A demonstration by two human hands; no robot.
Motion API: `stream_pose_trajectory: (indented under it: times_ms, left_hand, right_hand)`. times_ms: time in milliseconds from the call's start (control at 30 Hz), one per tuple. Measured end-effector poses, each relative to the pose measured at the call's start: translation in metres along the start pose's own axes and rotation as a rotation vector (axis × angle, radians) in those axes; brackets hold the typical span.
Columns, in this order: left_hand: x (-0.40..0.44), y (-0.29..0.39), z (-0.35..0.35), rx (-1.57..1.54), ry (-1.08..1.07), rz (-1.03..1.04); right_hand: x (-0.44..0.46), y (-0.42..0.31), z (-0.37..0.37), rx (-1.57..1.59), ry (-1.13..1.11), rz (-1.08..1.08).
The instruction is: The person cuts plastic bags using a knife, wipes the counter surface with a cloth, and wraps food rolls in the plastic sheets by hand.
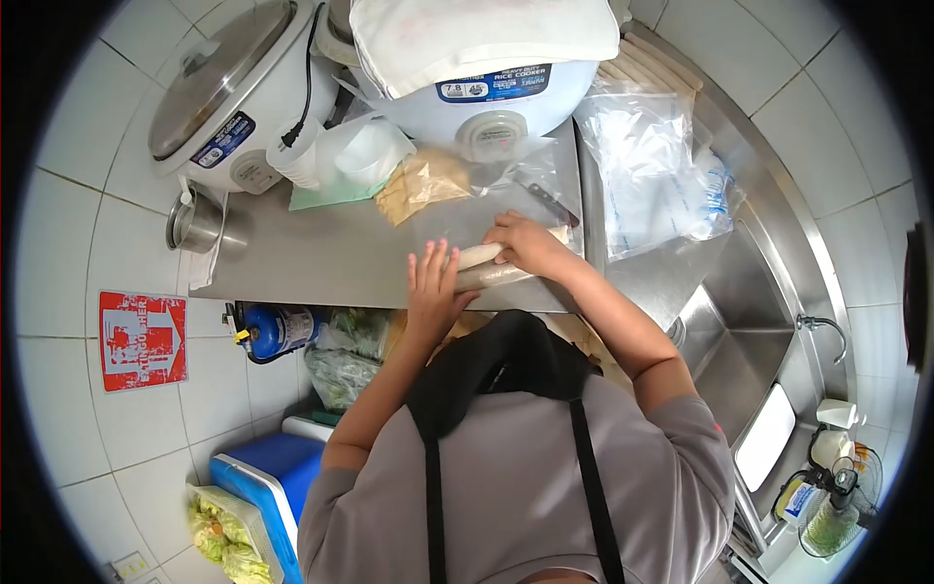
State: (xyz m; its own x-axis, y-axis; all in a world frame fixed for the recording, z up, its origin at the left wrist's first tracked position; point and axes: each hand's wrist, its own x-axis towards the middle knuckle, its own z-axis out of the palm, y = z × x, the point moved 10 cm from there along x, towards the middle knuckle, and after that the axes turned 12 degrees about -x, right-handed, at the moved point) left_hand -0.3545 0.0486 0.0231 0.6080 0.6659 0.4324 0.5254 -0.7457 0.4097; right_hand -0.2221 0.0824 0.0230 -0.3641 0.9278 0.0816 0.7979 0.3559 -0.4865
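Note:
On the steel counter point(321, 255), near its front edge, lie two long pale rolls side by side. My right hand point(525, 244) has its fingers wrapped over the upper roll point(479, 256). My left hand point(434, 284) is at the left ends of the rolls, its fingers stretched out and apart. The lower roll point(492, 276) looks wrapped in clear plastic. Just beyond my right hand, a dark-handled utensil point(553, 202) lies on clear plastic. A plastic bag with tan contents point(428, 183) sits behind the rolls.
Two rice cookers point(233, 107) point(491, 107) stand at the back, with white containers point(365, 154) before them. Plastic packs point(647, 180) and more pale rolls point(652, 60) lie right. A steel sink point(744, 311) is at the right; a blue cooler point(268, 477) stands lower left.

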Motion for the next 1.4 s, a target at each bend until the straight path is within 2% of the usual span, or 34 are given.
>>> stream_pose_trajectory:
  times_ms: [100, 233, 333, 433, 533, 600, 700, 800, 900, 933, 1000, 1067, 1233, 1400]
  left_hand:
    - [0.005, 0.0, 0.006, -0.095, -0.056, 0.029]
    - [0.005, 0.001, 0.016, -0.028, -0.099, 0.066]
    - [0.006, 0.003, 0.018, -0.02, -0.144, 0.113]
    - [0.008, 0.003, 0.018, -0.092, -0.167, 0.152]
    - [0.007, 0.01, 0.015, -0.133, -0.223, 0.216]
    - [0.006, 0.014, 0.011, -0.18, -0.26, 0.241]
    - [0.014, 0.008, 0.012, -0.39, -0.361, 0.169]
    - [0.023, -0.013, 0.036, -0.562, -0.637, -0.092]
    - [0.041, -0.034, 0.052, -0.415, -0.695, -0.037]
    - [0.053, -0.036, 0.053, -0.384, -0.644, 0.005]
    - [0.075, -0.036, 0.057, -0.325, -0.538, 0.082]
    - [0.09, -0.038, 0.067, -0.224, -0.488, 0.025]
    - [0.113, -0.043, 0.086, -0.028, -0.452, -0.126]
    - [0.112, -0.042, 0.085, -0.017, -0.411, -0.203]
  right_hand:
    - [-0.003, -0.006, 0.003, 0.039, 0.039, -0.02]
    - [-0.011, -0.012, 0.012, 0.032, -0.006, -0.102]
    - [-0.034, -0.025, -0.012, -0.099, 0.065, -0.102]
    - [-0.058, -0.022, -0.012, -0.264, 0.095, -0.064]
    - [-0.07, -0.025, -0.004, -0.388, 0.18, -0.114]
    - [-0.074, -0.02, 0.003, -0.313, 0.098, -0.09]
    - [-0.072, -0.01, 0.01, -0.116, -0.034, -0.06]
    - [-0.059, 0.004, 0.009, -0.025, -0.158, -0.08]
    - [-0.036, 0.024, 0.013, -0.121, -0.276, -0.027]
    - [-0.03, 0.031, 0.016, -0.173, -0.318, 0.006]
    - [-0.019, 0.032, 0.005, -0.248, -0.162, 0.03]
    - [-0.009, 0.026, -0.006, -0.384, -0.08, 0.068]
    - [-0.008, 0.0, -0.002, -0.102, 0.236, 0.001]
    - [-0.02, -0.003, 0.011, -0.075, 0.18, 0.075]
